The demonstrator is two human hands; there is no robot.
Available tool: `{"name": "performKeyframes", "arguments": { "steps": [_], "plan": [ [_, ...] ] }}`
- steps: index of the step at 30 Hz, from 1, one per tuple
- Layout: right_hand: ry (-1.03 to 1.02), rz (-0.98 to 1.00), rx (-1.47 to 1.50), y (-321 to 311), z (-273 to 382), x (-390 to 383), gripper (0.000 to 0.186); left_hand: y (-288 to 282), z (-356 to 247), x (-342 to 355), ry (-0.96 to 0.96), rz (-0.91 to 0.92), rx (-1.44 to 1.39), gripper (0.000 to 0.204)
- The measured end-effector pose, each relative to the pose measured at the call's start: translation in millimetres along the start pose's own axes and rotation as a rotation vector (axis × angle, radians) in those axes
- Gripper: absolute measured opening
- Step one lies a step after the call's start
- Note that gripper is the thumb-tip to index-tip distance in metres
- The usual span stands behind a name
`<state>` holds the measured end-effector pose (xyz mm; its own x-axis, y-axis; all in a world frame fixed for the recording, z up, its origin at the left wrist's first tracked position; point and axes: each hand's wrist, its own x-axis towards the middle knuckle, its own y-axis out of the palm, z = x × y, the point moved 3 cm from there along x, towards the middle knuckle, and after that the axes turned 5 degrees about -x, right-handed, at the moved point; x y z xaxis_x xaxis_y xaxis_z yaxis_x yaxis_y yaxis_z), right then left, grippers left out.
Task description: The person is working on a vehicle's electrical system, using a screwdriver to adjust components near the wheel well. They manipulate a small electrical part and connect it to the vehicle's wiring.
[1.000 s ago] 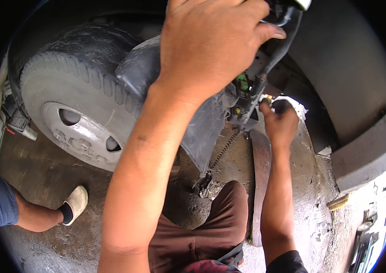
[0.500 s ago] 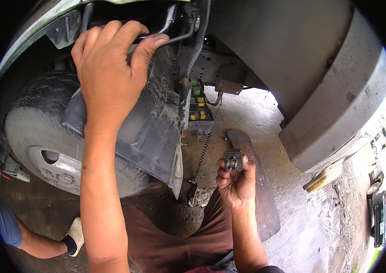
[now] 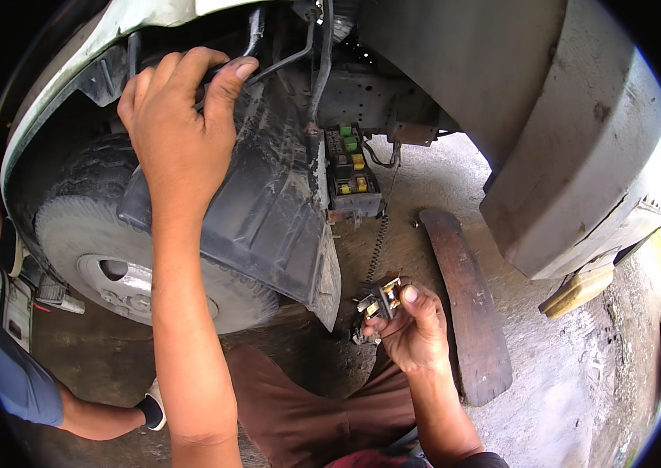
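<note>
My right hand [image 3: 416, 327] pinches a small relay [image 3: 382, 303] between thumb and fingers, low in front of my knees. It has a dark base, metal pins and bare copper-coloured parts; no cover shows over them. Raised at the upper left, my left hand [image 3: 178, 129] is curled over a dark metal bar [image 3: 255, 33] under the vehicle's fender; its fingertips are hidden behind the bar. Between and beyond my hands hangs an uncovered fuse box [image 3: 354, 175] with green and yellow fuses.
A truck wheel [image 3: 104, 242] and a scuffed black plastic liner [image 3: 268, 234] stand at the left. A grey bumper [image 3: 580, 179] hangs at the right. A curved wooden plank [image 3: 467, 312] lies on the concrete. Another person's leg [image 3: 88, 405] shows at the lower left.
My right hand has lowered slightly and turned the relay, so its copper-coloured inside shows instead of the pin face. My left hand keeps its hold. The whole view has shifted a little.
</note>
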<state>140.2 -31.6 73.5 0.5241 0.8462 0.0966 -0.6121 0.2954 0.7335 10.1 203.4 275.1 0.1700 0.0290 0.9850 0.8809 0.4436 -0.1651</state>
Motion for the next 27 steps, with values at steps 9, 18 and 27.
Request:
{"name": "performKeyframes", "arguments": {
  "steps": [9,18,27],
  "plan": [
    [-0.156,0.092,-0.068,13.3,10.0,-13.6,0.025,-0.1,-1.1,1.9,-0.004,-0.001,-0.002,0.037],
    [-0.264,0.118,-0.217,22.9,19.8,-23.2,0.022,0.7,8.3,-3.0,-0.016,0.028,-0.005,0.036],
    [-0.285,0.112,-0.294,22.2,29.2,-25.2,0.022,-62.9,-40.7,-22.1,-0.409,0.007,-0.609,0.027]
  ]
}}
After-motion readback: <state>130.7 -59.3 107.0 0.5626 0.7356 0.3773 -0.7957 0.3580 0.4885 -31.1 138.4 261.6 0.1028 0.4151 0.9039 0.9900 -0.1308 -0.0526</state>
